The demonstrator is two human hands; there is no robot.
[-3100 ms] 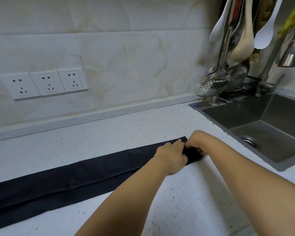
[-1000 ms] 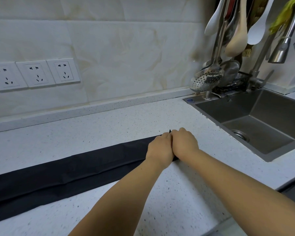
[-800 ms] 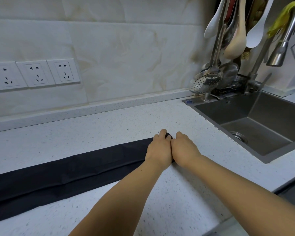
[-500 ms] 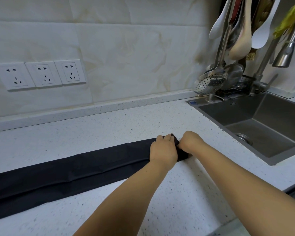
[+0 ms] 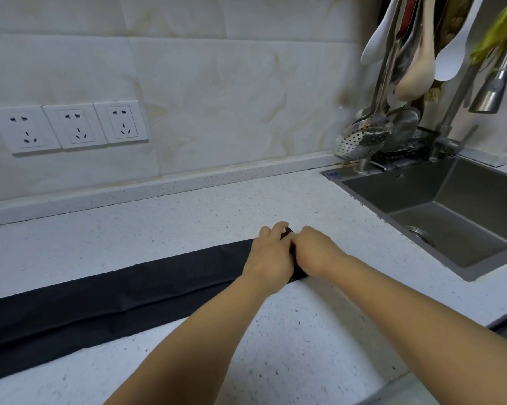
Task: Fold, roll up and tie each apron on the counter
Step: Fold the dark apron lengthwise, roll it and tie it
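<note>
A black apron (image 5: 129, 293), folded into a long narrow strip, lies across the white speckled counter (image 5: 188, 217) from the lower left to the middle. At its right end my left hand (image 5: 271, 258) and my right hand (image 5: 315, 252) sit side by side, knuckles up, fingers curled over the rolled end of the cloth. A small black bit of the roll shows between the fingertips. The rest of the roll is hidden under both hands.
A steel sink (image 5: 439, 211) is sunk into the counter at the right, with a tap (image 5: 491, 92) and hanging utensils (image 5: 415, 68) above it. Three wall sockets (image 5: 71, 127) sit on the tiled wall at the left. The counter's front edge runs at the lower right.
Both hands have worked the apron's right end over, rolling it leftward along the strip. They now sit close together again, where half a second ago they were slightly apart.
</note>
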